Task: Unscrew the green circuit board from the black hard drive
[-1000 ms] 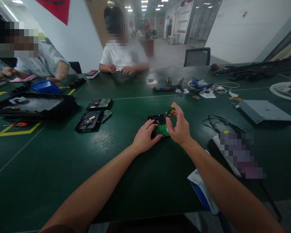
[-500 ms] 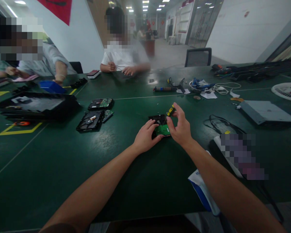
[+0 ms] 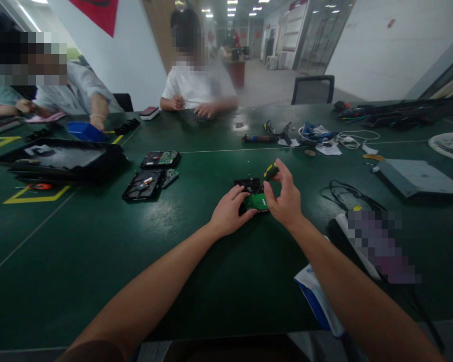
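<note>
A hard drive [image 3: 257, 202] with a green circuit board lies on the dark green table in front of me. My left hand [image 3: 231, 210] grips its left and near edges, fingers on top and thumb along the near side. In my right hand [image 3: 286, 199] is a screwdriver [image 3: 271, 172] with a yellow and dark handle, pinched between thumb and fingers. It stands tilted over the right part of the drive. The fingers and the drive hide where its tip meets the drive.
To the left lie a second hard drive [image 3: 160, 159], a black drive casing [image 3: 143, 185] and a stack of black trays [image 3: 60, 158]. A grey metal box [image 3: 425, 177], cables [image 3: 353, 193] and a white-blue cloth [image 3: 317, 296] are on the right. Two people [image 3: 200, 88] sit opposite.
The screwdriver handle has turned between my right fingers, showing a different side. My left hand stays on the hard drive. The whole view has shifted slightly.
</note>
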A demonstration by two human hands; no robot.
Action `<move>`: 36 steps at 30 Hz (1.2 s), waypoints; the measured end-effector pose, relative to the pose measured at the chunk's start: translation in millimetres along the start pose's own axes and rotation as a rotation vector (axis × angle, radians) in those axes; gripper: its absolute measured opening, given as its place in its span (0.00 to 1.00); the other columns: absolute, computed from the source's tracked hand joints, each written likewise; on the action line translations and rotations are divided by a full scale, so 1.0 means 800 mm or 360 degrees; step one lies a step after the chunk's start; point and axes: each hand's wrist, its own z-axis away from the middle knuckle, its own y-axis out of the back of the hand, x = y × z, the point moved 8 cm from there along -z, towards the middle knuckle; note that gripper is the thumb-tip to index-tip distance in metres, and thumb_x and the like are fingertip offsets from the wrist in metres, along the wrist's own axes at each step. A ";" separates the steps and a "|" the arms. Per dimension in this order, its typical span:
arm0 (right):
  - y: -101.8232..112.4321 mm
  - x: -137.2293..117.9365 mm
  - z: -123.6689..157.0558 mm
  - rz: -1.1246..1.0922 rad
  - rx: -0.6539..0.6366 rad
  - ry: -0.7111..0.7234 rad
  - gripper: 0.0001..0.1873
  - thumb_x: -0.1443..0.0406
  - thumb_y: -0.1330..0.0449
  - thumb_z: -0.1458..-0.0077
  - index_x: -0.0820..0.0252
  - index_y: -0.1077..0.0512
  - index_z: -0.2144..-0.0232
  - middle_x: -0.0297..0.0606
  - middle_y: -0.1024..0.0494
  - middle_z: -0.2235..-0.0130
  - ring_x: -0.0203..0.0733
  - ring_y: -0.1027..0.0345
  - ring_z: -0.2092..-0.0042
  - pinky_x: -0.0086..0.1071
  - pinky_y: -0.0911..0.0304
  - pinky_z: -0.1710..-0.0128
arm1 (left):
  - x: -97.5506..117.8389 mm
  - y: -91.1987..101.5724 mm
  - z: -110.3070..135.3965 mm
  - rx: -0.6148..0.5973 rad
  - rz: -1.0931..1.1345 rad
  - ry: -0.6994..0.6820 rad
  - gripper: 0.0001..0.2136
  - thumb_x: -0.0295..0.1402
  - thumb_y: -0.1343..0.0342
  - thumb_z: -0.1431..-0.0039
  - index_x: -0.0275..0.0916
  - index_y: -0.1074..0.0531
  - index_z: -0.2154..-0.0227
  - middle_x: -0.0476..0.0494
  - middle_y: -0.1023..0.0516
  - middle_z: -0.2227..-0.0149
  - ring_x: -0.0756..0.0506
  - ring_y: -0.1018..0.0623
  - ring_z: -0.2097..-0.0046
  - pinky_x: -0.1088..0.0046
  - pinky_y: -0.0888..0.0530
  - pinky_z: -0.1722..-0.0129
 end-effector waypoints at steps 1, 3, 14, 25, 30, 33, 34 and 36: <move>0.000 0.001 0.000 0.0000 0.0001 -0.0005 0.38 0.60 0.42 0.35 0.48 0.52 0.29 0.44 0.32 0.34 0.49 0.23 0.50 0.47 0.25 0.47 | 0.000 0.000 0.000 -0.0003 0.0000 0.0004 0.27 0.50 0.43 0.36 0.38 0.31 0.40 0.34 0.35 0.32 0.35 0.38 0.29 0.51 0.36 0.31; 0.001 0.002 -0.001 0.0004 0.0011 -0.0009 0.38 0.59 0.41 0.35 0.48 0.51 0.29 0.44 0.31 0.35 0.49 0.23 0.49 0.48 0.25 0.47 | -0.001 0.000 0.000 -0.0008 0.0007 0.0014 0.27 0.50 0.43 0.36 0.39 0.31 0.40 0.35 0.35 0.32 0.35 0.38 0.29 0.51 0.36 0.31; 0.003 -0.001 -0.003 0.0017 -0.0013 0.0033 0.35 0.59 0.43 0.33 0.47 0.50 0.29 0.44 0.35 0.32 0.51 0.24 0.45 0.50 0.26 0.45 | 0.001 0.002 0.001 -0.0021 0.0017 0.0037 0.27 0.49 0.42 0.36 0.40 0.31 0.40 0.36 0.36 0.31 0.35 0.39 0.29 0.51 0.37 0.31; 0.007 0.007 -0.003 0.0000 0.0043 -0.0041 0.36 0.56 0.39 0.36 0.50 0.47 0.30 0.45 0.29 0.36 0.48 0.22 0.54 0.49 0.24 0.49 | 0.001 0.001 0.001 -0.0025 0.0018 0.0032 0.27 0.49 0.41 0.37 0.40 0.31 0.40 0.36 0.37 0.31 0.35 0.39 0.29 0.51 0.37 0.30; 0.006 0.005 -0.003 -0.0024 0.0016 -0.0038 0.35 0.58 0.42 0.34 0.49 0.48 0.29 0.45 0.31 0.35 0.50 0.23 0.50 0.50 0.25 0.47 | 0.000 0.001 0.001 -0.0023 0.0018 0.0041 0.27 0.49 0.42 0.37 0.40 0.31 0.40 0.36 0.36 0.31 0.35 0.39 0.29 0.51 0.37 0.31; 0.005 0.006 -0.003 -0.0034 -0.0005 -0.0054 0.35 0.58 0.43 0.34 0.48 0.50 0.29 0.45 0.32 0.34 0.51 0.23 0.49 0.51 0.25 0.47 | 0.000 0.001 0.001 -0.0024 0.0018 0.0046 0.27 0.49 0.42 0.37 0.40 0.32 0.39 0.36 0.36 0.31 0.35 0.39 0.28 0.49 0.37 0.31; 0.005 0.007 -0.003 -0.0031 -0.0006 -0.0053 0.36 0.58 0.43 0.34 0.47 0.50 0.29 0.45 0.32 0.33 0.51 0.23 0.49 0.52 0.25 0.47 | 0.000 0.001 0.001 -0.0024 0.0015 0.0047 0.27 0.49 0.42 0.37 0.40 0.32 0.39 0.36 0.37 0.31 0.35 0.40 0.28 0.49 0.37 0.31; 0.004 0.007 -0.003 -0.0021 -0.0005 -0.0045 0.36 0.58 0.43 0.34 0.47 0.51 0.28 0.45 0.33 0.33 0.52 0.23 0.48 0.52 0.25 0.46 | 0.000 0.001 0.001 -0.0030 0.0008 0.0049 0.28 0.49 0.42 0.36 0.39 0.32 0.39 0.36 0.37 0.31 0.35 0.40 0.28 0.49 0.37 0.31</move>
